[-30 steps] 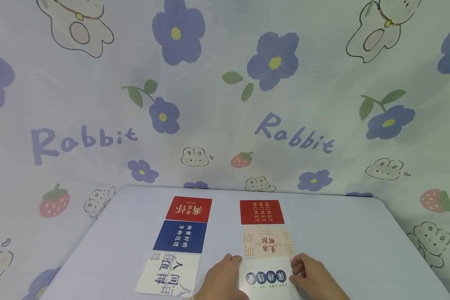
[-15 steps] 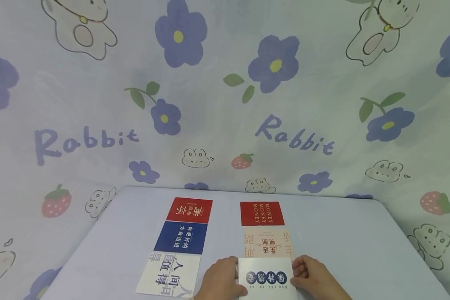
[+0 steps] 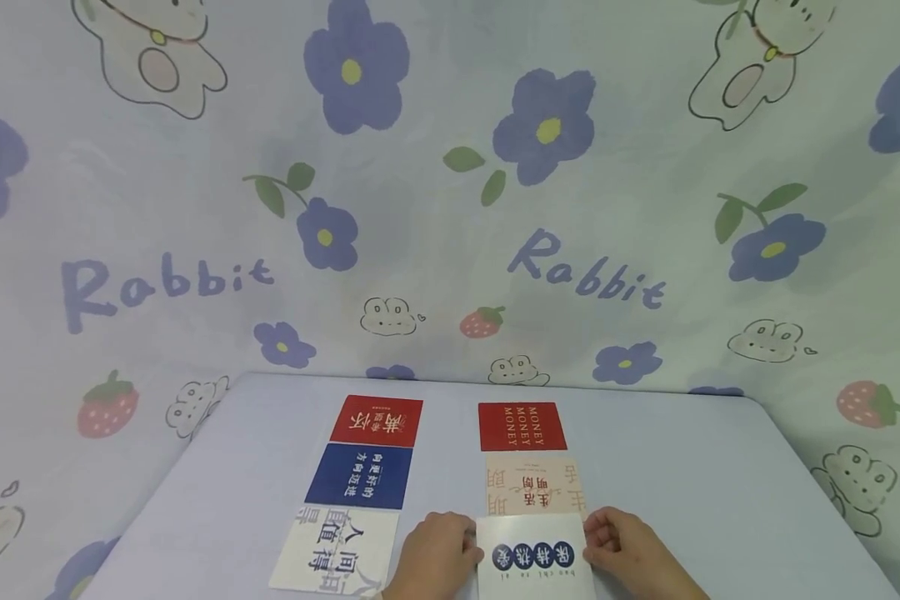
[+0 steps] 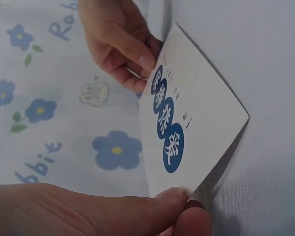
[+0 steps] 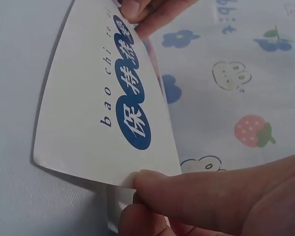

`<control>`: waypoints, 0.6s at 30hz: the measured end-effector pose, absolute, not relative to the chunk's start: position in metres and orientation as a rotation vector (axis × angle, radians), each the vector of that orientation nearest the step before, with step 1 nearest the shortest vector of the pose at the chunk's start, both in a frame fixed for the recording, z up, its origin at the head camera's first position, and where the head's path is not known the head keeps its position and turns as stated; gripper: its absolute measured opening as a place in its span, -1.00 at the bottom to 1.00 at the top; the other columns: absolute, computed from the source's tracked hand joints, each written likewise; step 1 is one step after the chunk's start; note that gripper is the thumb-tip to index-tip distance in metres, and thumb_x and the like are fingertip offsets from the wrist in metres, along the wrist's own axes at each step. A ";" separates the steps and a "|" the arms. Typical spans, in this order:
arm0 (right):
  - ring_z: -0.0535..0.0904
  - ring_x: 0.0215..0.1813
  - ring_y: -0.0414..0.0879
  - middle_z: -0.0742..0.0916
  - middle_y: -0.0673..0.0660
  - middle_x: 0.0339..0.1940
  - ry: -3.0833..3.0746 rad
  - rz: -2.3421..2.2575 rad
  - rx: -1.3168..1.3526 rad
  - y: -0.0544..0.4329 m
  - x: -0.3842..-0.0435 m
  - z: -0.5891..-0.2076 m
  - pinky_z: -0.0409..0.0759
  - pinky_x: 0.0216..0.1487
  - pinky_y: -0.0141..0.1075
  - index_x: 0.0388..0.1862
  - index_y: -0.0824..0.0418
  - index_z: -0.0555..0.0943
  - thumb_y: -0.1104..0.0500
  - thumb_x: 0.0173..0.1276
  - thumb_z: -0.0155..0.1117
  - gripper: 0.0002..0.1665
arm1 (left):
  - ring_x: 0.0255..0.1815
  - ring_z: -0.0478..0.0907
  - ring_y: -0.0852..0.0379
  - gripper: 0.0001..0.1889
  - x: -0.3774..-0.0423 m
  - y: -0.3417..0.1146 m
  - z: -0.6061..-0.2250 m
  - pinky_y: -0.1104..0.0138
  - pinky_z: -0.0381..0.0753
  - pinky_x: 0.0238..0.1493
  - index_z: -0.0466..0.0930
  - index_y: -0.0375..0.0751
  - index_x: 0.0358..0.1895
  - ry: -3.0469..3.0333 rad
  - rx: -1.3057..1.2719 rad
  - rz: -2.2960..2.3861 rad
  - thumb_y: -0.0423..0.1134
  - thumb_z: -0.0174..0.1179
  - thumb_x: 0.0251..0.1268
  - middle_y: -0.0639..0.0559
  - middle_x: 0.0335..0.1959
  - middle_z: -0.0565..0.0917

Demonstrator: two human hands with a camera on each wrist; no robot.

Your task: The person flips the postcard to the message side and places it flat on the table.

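Note:
My left hand [image 3: 437, 557] pinches the left edge of a white card [image 3: 532, 583] printed with a row of blue circles, the thumb on top and fingers beneath. On the opposite edge my right hand [image 3: 628, 552] pinches the same card between thumb and fingers. Both wrist views show the card [image 4: 206, 93] raised off the table along the gripped sides, and slightly bowed in the right wrist view. Just beyond its far edge lies a beige card [image 3: 536, 483] with red characters, and past that a red MONEY card [image 3: 522, 426].
A second column of cards lies to the left: a red card [image 3: 377, 420] at the back, a blue card [image 3: 360, 475], then a white card with purple characters [image 3: 335, 550] close to my left hand. Behind the white table [image 3: 682, 467] hangs a patterned cloth [image 3: 420, 192].
My left thumb has moved up from near the card's lower left to pinch its left edge beside the fingers. The right hand keeps its grip with only a small shift.

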State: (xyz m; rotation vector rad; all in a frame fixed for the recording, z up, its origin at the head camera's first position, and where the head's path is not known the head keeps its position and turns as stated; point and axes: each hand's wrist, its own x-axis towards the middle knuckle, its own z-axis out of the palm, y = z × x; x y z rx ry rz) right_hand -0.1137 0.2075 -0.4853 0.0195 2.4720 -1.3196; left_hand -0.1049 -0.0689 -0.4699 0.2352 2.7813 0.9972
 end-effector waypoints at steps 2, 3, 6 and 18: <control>0.52 -0.32 -0.07 0.58 0.09 -0.43 2.467 -1.328 0.020 0.207 -0.113 -0.484 0.62 -0.29 -0.32 -0.13 0.35 0.55 0.34 0.24 0.38 -0.75 | -0.49 0.45 0.24 -0.82 -0.106 -0.070 -0.470 0.19 0.54 -0.31 0.77 -0.29 -0.23 2.784 0.237 1.007 -0.28 0.42 0.14 0.23 -0.58 0.59; 0.52 -0.32 -0.07 0.58 0.09 -0.42 2.464 -1.333 0.020 0.206 -0.113 -0.483 0.62 -0.29 -0.32 -0.13 0.36 0.54 0.34 0.25 0.37 -0.75 | -0.50 0.45 0.25 -0.83 -0.106 -0.071 -0.470 0.20 0.53 -0.33 0.77 -0.28 -0.23 2.793 0.243 1.007 -0.28 0.41 0.14 0.24 -0.59 0.59; 0.52 -0.32 -0.07 0.58 0.09 -0.41 2.463 -1.337 0.034 0.206 -0.112 -0.481 0.62 -0.29 -0.32 -0.11 0.36 0.54 0.34 0.24 0.36 -0.74 | -0.51 0.44 0.28 -0.83 -0.106 -0.072 -0.470 0.24 0.52 -0.35 0.78 -0.27 -0.24 2.813 0.252 1.008 -0.27 0.41 0.14 0.26 -0.59 0.59; 0.50 -0.28 -0.05 0.57 0.11 -0.37 2.445 -1.401 0.091 0.207 -0.112 -0.474 0.60 -0.30 -0.30 -0.07 0.36 0.52 0.33 0.28 0.34 -0.72 | -0.44 0.49 0.26 -0.75 -0.107 -0.073 -0.468 0.17 0.62 -0.28 0.78 -0.30 -0.17 2.844 0.249 1.031 -0.25 0.44 0.09 0.17 -0.47 0.71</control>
